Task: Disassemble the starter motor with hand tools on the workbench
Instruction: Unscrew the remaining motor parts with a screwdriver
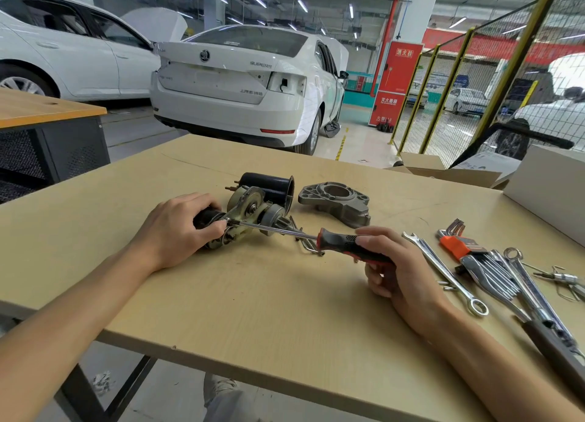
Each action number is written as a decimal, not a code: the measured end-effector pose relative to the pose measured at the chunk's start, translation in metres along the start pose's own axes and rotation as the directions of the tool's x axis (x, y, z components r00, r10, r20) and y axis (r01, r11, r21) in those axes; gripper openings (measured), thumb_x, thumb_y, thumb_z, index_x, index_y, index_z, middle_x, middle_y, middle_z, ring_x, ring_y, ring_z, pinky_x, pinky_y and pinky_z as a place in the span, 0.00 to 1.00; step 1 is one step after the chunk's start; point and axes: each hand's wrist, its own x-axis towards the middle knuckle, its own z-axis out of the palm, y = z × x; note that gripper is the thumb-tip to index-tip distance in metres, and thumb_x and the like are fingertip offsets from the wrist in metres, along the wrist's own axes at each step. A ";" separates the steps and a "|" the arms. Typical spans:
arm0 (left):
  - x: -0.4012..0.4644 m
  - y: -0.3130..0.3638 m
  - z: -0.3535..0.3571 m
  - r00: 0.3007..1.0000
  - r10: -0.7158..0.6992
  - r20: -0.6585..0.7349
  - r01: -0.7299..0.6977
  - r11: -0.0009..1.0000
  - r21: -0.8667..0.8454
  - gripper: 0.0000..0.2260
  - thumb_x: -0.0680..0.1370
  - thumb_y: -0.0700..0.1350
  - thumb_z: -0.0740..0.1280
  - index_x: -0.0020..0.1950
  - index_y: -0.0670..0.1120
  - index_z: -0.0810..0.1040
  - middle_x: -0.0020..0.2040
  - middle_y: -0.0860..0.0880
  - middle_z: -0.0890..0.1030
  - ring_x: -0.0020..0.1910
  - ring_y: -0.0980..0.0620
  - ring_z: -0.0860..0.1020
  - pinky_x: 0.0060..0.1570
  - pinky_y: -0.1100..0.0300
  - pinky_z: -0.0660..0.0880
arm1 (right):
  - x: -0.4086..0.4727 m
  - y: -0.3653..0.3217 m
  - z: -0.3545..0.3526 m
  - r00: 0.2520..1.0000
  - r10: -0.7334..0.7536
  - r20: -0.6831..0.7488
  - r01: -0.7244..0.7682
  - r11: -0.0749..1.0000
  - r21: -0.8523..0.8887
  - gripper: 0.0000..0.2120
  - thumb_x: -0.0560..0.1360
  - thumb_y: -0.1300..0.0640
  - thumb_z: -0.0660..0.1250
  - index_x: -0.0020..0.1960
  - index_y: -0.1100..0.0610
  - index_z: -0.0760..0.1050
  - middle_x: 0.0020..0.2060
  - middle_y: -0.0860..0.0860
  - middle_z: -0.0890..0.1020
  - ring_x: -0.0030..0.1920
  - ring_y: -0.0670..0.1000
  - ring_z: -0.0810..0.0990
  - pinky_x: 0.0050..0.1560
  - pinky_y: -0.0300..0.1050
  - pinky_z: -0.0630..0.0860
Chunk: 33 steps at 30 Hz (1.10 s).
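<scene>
The partly stripped starter motor (253,208) lies on the wooden workbench (253,295), its black solenoid end under my left hand (177,231), which grips it. My right hand (389,269) holds the red-and-black handle of a long screwdriver (348,244). The shaft runs left and its tip sits at a screw on the motor's bracket, right by my left fingers. A black cylindrical motor casing (273,187) lies just behind the motor. The removed grey aluminium nose housing (335,201) rests to the right of it.
Loose long bolts (305,246) lie under the screwdriver shaft. Combination wrenches (443,273), an orange hex key set (459,244) and other tools spread along the right side. A white box (544,193) stands at the far right. White cars are parked beyond the bench.
</scene>
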 end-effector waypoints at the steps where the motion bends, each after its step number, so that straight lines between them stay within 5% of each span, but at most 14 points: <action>1: 0.000 0.000 0.000 1.000 0.000 0.001 0.000 1.000 0.002 0.22 0.67 0.67 0.54 0.46 0.52 0.76 0.41 0.55 0.78 0.41 0.58 0.73 0.40 0.54 0.67 | -0.001 0.000 0.000 1.000 0.008 0.007 -0.008 1.000 -0.007 0.22 0.65 0.48 0.74 0.52 0.61 0.78 0.32 0.54 0.74 0.25 0.49 0.67 0.22 0.39 0.58; 6: -0.001 0.000 0.000 1.000 0.000 -0.003 0.000 1.000 0.005 0.23 0.67 0.66 0.54 0.46 0.51 0.77 0.42 0.54 0.78 0.41 0.54 0.74 0.40 0.54 0.68 | -0.002 0.001 -0.001 0.999 0.043 0.002 -0.043 0.995 -0.086 0.20 0.73 0.40 0.67 0.43 0.58 0.78 0.25 0.53 0.68 0.21 0.50 0.63 0.21 0.36 0.56; 11: -0.001 0.001 -0.001 1.000 -0.002 0.002 0.002 1.000 0.012 0.23 0.67 0.67 0.54 0.47 0.51 0.77 0.41 0.54 0.78 0.41 0.55 0.74 0.40 0.54 0.68 | 0.000 0.001 0.000 1.000 -0.020 -0.006 0.021 1.000 0.018 0.19 0.62 0.53 0.76 0.50 0.59 0.80 0.35 0.54 0.78 0.27 0.49 0.68 0.22 0.39 0.61; 14: 0.000 0.000 0.000 1.000 -0.004 0.004 0.004 1.000 0.007 0.23 0.67 0.67 0.54 0.47 0.51 0.77 0.41 0.54 0.78 0.41 0.57 0.74 0.40 0.54 0.67 | -0.001 0.001 0.002 1.000 -0.002 0.002 0.002 0.999 0.052 0.15 0.67 0.47 0.74 0.47 0.57 0.82 0.37 0.55 0.79 0.27 0.49 0.70 0.22 0.40 0.64; 19: -0.001 0.000 -0.001 1.000 0.001 0.007 -0.001 1.000 0.007 0.23 0.68 0.67 0.54 0.47 0.51 0.77 0.41 0.54 0.78 0.42 0.55 0.74 0.40 0.54 0.68 | -0.002 0.000 0.003 0.998 0.050 -0.034 -0.052 0.997 -0.056 0.25 0.80 0.39 0.56 0.42 0.53 0.83 0.24 0.54 0.72 0.20 0.50 0.64 0.20 0.34 0.57; 25: -0.002 0.002 -0.002 1.000 0.001 -0.005 -0.001 1.000 0.001 0.22 0.67 0.67 0.55 0.46 0.53 0.76 0.41 0.55 0.78 0.42 0.51 0.74 0.42 0.52 0.70 | -0.004 -0.001 0.001 0.999 0.042 -0.014 -0.043 0.997 -0.065 0.17 0.76 0.46 0.65 0.46 0.60 0.79 0.24 0.54 0.68 0.22 0.50 0.60 0.22 0.38 0.53; 30: -0.001 0.002 -0.001 1.000 -0.001 -0.009 0.001 1.000 0.019 0.25 0.67 0.67 0.54 0.48 0.51 0.78 0.43 0.53 0.79 0.43 0.49 0.75 0.43 0.52 0.71 | -0.002 -0.001 0.001 1.000 -0.004 -0.013 0.004 1.000 0.008 0.22 0.60 0.46 0.74 0.49 0.58 0.81 0.34 0.54 0.74 0.26 0.48 0.65 0.22 0.38 0.58; 33: -0.001 0.002 -0.001 1.000 0.002 -0.010 -0.002 1.000 0.016 0.24 0.67 0.67 0.54 0.47 0.51 0.77 0.42 0.54 0.79 0.43 0.50 0.74 0.43 0.52 0.70 | -0.003 -0.001 0.001 1.000 0.014 0.003 -0.014 1.000 0.016 0.16 0.65 0.48 0.75 0.46 0.58 0.80 0.34 0.55 0.73 0.25 0.49 0.66 0.22 0.38 0.59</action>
